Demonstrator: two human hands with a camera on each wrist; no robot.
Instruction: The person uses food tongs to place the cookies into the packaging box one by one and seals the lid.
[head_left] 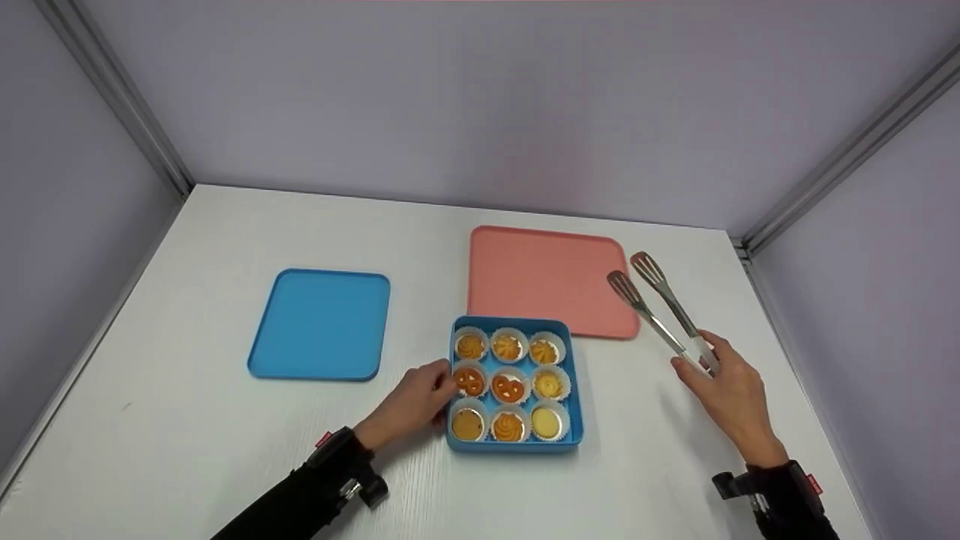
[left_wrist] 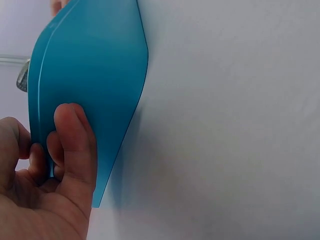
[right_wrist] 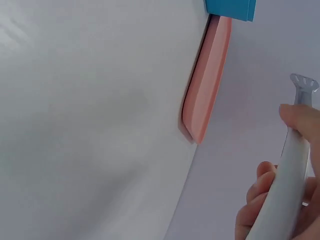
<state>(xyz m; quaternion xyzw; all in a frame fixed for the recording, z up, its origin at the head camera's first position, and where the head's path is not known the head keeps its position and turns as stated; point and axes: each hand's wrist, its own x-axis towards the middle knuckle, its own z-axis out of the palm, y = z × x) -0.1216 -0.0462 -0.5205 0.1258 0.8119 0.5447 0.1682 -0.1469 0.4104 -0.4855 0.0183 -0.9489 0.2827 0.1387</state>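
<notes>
A blue box (head_left: pixel 516 447) holds several small baked treats in white paper cups, arranged in rows. My left hand (head_left: pixel 416 396) grips the box's left wall; in the left wrist view some fingers (left_wrist: pixel 75 135) lie against the blue outer side (left_wrist: pixel 95 65). To the right, my right hand (head_left: pixel 731 390) holds metal tongs (head_left: pixel 660 311) with white handles and slotted heads, raised off the table. The tong arms stand apart with nothing between them. In the right wrist view the thumb and curled fingers (right_wrist: pixel 257 200) wrap the white handle (right_wrist: pixel 282 195).
A pink tray (head_left: pixel 544 277) lies behind the box, whose back edge overlaps the tray's front edge in the head view. On the left is a flat blue tray (head_left: pixel 321 324). The white table (head_left: pixel 187 420) is bounded by pale walls (head_left: pixel 450 105) at the back and sides.
</notes>
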